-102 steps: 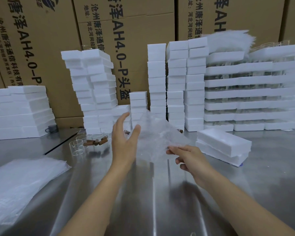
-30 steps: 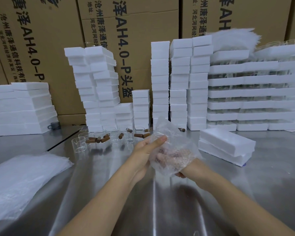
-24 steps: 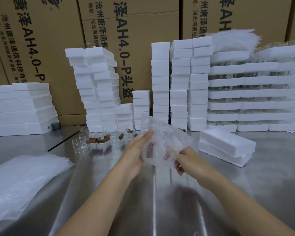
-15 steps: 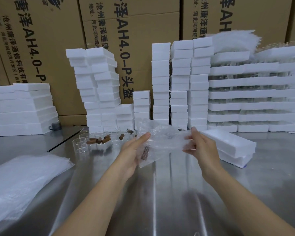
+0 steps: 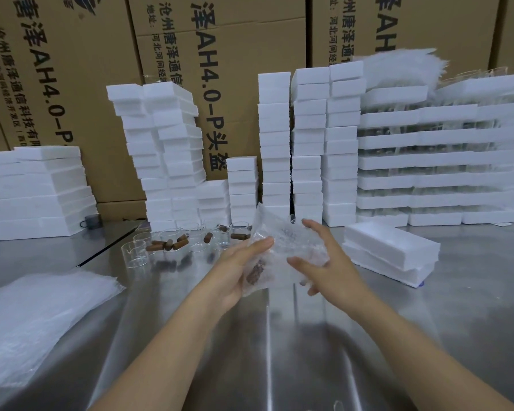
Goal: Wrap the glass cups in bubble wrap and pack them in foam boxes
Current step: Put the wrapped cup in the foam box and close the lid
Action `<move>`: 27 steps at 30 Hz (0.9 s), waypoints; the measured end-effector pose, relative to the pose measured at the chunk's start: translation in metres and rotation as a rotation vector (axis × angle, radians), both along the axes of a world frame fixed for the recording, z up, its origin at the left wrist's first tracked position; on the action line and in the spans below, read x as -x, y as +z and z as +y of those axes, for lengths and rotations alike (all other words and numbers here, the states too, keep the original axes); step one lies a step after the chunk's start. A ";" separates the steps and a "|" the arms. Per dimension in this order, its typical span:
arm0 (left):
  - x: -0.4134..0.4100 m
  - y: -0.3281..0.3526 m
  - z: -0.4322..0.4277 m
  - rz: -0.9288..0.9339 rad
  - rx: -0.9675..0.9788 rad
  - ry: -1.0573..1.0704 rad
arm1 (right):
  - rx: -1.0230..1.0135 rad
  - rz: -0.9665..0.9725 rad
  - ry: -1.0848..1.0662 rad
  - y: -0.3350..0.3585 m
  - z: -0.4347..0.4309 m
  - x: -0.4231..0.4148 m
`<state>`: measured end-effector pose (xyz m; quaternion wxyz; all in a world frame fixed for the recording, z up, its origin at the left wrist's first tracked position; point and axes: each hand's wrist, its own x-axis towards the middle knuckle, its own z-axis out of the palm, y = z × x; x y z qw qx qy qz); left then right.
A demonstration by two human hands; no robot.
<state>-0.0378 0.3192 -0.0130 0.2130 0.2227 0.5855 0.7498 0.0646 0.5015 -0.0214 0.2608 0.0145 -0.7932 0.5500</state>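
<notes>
Between both hands, above the steel table (image 5: 279, 351), sits a bubble wrap bundle (image 5: 282, 241) with a glass cup and a brown cork inside. My left hand (image 5: 238, 268) cups its left end, thumb on top. My right hand (image 5: 327, 262) curls round its right side, fingers spread over the wrap. Several bare glass cups (image 5: 172, 241) with brown corks (image 5: 166, 244) stand behind on the table. A closed foam box (image 5: 392, 247) lies to the right.
A pile of bubble wrap sheets (image 5: 36, 315) lies at the left front. Tall stacks of white foam boxes (image 5: 166, 155) and foam trays of glassware (image 5: 433, 161) line the back, before cardboard cartons (image 5: 220, 54). A dark cup (image 5: 91, 221) stands far left.
The hands took a flat sheet, rolled it round a cup with a cork, stretched it sideways, and the right hand has now come back in over the bundle.
</notes>
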 end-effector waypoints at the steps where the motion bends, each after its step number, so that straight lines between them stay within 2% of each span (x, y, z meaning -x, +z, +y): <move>1: 0.000 0.000 0.001 0.001 -0.013 -0.021 | 0.065 -0.005 0.001 0.001 0.000 0.001; 7: -0.001 0.000 0.002 -0.038 -0.064 -0.050 | 0.543 -0.024 0.154 0.009 -0.003 0.004; 12: -0.005 -0.001 0.006 0.031 -0.055 -0.116 | 0.634 -0.050 0.172 0.008 0.001 0.004; 20: -0.002 -0.006 0.011 0.046 0.005 -0.193 | 0.625 -0.020 0.200 0.008 0.001 0.003; 24: -0.002 -0.008 0.013 0.043 -0.019 -0.173 | 0.476 0.018 0.307 0.009 -0.001 0.002; 27: -0.001 -0.009 0.014 0.034 -0.015 -0.131 | 0.310 0.048 0.272 0.008 -0.004 0.001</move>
